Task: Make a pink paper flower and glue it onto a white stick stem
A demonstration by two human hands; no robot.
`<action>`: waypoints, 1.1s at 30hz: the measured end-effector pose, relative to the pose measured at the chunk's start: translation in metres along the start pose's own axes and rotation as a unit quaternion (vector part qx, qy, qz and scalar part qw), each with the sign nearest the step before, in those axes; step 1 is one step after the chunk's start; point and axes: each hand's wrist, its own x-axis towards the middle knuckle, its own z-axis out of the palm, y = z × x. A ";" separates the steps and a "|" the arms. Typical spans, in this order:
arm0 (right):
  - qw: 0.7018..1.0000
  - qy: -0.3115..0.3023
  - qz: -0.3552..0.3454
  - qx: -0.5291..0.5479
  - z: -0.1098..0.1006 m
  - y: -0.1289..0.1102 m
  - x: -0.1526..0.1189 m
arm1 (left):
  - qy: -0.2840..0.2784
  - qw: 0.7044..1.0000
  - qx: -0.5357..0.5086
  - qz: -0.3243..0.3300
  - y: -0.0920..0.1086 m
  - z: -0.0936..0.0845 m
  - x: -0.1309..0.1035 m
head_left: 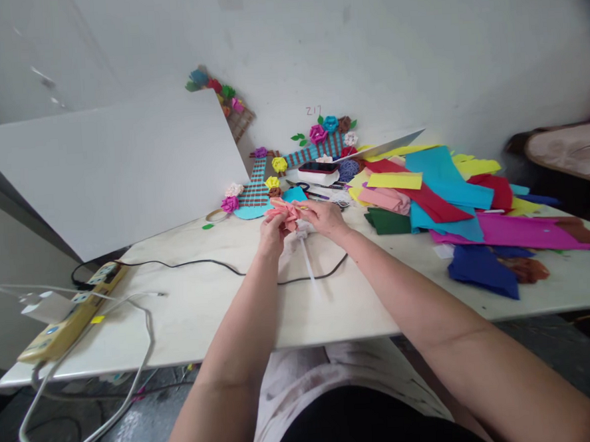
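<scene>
A salmon-pink crepe-paper flower (285, 211) is held above the table, its petals ruffled. My left hand (272, 236) grips it from the left and below, fingers closed. From the right, my right hand (327, 220) pinches at its edge; something small and yellow shows by those fingertips, too small to name. Below the hands, a translucent white stick (307, 260) points toward me from a pale object mostly hidden behind my hands. Just behind the flower lies a piece of turquoise paper (295, 194).
A yellow power strip (80, 311) with white cables stands at left; a black cord (192, 262) crosses the table. A large white board (112, 172) leans behind. Flower-decorated turquoise pieces (257, 186), a phone on a white box (318, 171), scissors and coloured paper sheets (437, 185) lie at back and right.
</scene>
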 end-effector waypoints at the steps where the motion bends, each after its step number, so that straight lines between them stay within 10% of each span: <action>1: 1.000 -0.002 0.009 -0.012 -0.001 -0.001 0.000 | 0.003 1.000 -0.001 0.004 0.001 0.000 0.000; 33: 0.998 0.047 -0.023 -0.038 0.007 0.009 -0.002 | 0.073 0.988 -0.116 0.066 0.005 -0.008 0.009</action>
